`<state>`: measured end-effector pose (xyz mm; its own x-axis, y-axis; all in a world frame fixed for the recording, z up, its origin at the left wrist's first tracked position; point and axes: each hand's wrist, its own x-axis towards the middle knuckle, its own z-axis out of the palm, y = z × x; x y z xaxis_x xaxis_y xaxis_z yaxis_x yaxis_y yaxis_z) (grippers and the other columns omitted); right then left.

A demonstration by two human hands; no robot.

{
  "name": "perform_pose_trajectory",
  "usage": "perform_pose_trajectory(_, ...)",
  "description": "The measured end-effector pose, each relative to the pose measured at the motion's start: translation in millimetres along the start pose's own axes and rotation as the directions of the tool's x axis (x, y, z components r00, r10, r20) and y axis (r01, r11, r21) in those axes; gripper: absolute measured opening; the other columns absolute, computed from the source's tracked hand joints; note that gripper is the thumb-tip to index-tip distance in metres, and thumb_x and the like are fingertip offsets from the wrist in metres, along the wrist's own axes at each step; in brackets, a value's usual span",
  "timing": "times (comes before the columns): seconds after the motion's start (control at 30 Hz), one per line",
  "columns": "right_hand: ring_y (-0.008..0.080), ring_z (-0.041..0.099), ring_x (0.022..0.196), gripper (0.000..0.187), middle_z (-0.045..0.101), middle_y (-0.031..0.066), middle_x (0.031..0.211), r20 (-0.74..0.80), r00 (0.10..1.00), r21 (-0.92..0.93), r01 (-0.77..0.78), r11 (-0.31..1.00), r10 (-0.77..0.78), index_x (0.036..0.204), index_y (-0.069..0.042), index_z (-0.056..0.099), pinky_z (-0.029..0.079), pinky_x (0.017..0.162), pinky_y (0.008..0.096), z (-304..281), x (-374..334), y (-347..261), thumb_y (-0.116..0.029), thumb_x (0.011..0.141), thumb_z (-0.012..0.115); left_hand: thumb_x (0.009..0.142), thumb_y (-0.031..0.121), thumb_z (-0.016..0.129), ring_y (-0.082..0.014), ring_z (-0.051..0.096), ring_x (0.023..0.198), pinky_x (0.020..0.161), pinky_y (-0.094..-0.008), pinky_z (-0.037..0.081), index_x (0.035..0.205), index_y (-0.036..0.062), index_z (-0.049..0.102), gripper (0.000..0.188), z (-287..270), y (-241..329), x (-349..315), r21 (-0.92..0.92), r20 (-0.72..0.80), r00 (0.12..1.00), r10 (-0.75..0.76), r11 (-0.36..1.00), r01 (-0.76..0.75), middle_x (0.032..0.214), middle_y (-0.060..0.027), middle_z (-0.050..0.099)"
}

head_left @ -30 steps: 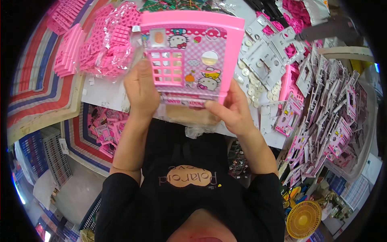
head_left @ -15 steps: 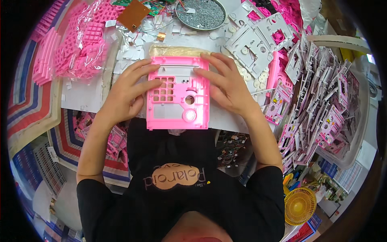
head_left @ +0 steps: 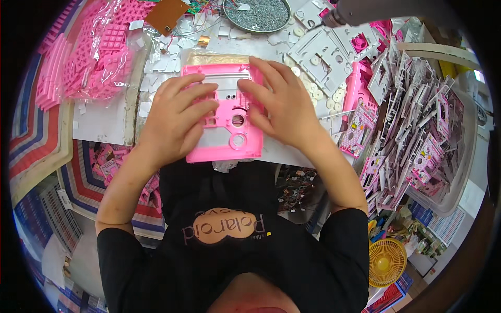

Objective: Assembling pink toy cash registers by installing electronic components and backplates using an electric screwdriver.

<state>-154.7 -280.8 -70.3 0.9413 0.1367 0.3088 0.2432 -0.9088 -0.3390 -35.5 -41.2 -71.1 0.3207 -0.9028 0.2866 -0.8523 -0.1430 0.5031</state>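
A pink plastic casing lies at the table's front edge, its inner side up, with a square grid of openings, a round hole and a ring. A pale grey strip runs across its upper part. My left hand reaches over the casing's left side, its fingertips covering most of the grid; its thumb is mostly hidden. My right hand grips the upper right side, with one fingertip near the strip's right end. Beyond the casing's top edge lies a yellowish, plastic-looking pad.
A dark powered screwdriver hangs at the upper right, over white plastic panels. A round tray of screws stands at the back. Bagged pink keypads lie left; a bin of patterned panels stands right.
The casing has turned slightly, and my fingers have moved further in over it, the left ones now covering the grid. The screwdriver has come into view at the upper right.
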Motion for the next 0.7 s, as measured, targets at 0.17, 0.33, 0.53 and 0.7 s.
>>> perform_pose_trajectory(0.17, 0.0393, 0.058, 0.116, 0.043, 0.056, 0.0238, 0.136, -0.087, 0.994, -0.009, -0.061, 0.998, 0.06, 0.114, -0.007, 0.067, 0.053, 0.092, 0.0484, 7.7, -0.1, 5.4, -0.017, 0.073, 0.073, 0.081, 0.018, 0.071, -0.0309, 0.051, 0.133, 0.115, -0.0613, 0.028, 0.114, 0.0119, 0.069, 0.033, 5.7, 18.8, 3.2, 0.068, 0.086, 0.995, 0.047, 0.996, -0.053, 0.134, -0.0072, 0.061)
perform_pose_trajectory(0.33, 0.0407, 0.057, 0.118, 0.041, 0.055, 0.0227, 0.14, -0.026, 1.0, 0.001, 0.002, 1.0, -0.002, 0.116, -0.007, 0.068, 0.053, 0.094, 0.0462, 7.0, -2.6, 10.1, -0.013, 0.077, 0.073, 0.081, 0.018, 0.072, -0.0331, 0.047, 0.138, 0.119, -0.0621, 0.021, 0.12, 0.0122, 0.066, 0.04, 12.6, 15.0, -2.8, 0.044, 0.176, 0.983, 0.043, 0.998, -0.051, 0.139, -0.0078, 0.059)
perform_pose_trajectory(0.53, 0.0309, 0.063, 0.111, 0.031, 0.064, 0.0168, 0.13, -0.137, 0.969, 0.132, -0.185, 0.974, 0.203, 0.117, -0.008, 0.071, 0.054, 0.086, 0.0386, -8.6, -15.8, 27.7, -0.008, 0.085, 0.071, 0.083, 0.016, 0.071, -0.0352, 0.044, 0.142, 0.12, -0.0628, 0.02, 0.119, 0.0107, 0.066, 0.037, 17.5, 17.5, -6.3, 0.029, 0.19, 0.982, -0.003, 1.0, -0.002, 0.14, -0.009, 0.059)
perform_pose_trajectory(0.7, 0.0188, 0.068, 0.069, 0.019, 0.073, 0.0109, 0.095, 0.007, 0.856, 0.073, -0.516, 0.853, 0.517, 0.107, -0.006, 0.074, 0.053, 0.064, 0.0298, -54.9, -55.5, 30.9, -0.007, 0.088, 0.071, 0.083, 0.011, 0.068, -0.0371, 0.043, 0.143, 0.12, -0.0625, 0.018, 0.12, 0.0101, 0.065, 0.037, 20.1, 15.5, -8.9, 0.025, 0.175, 0.984, -0.021, 1.0, 0.017, 0.14, -0.0101, 0.059)
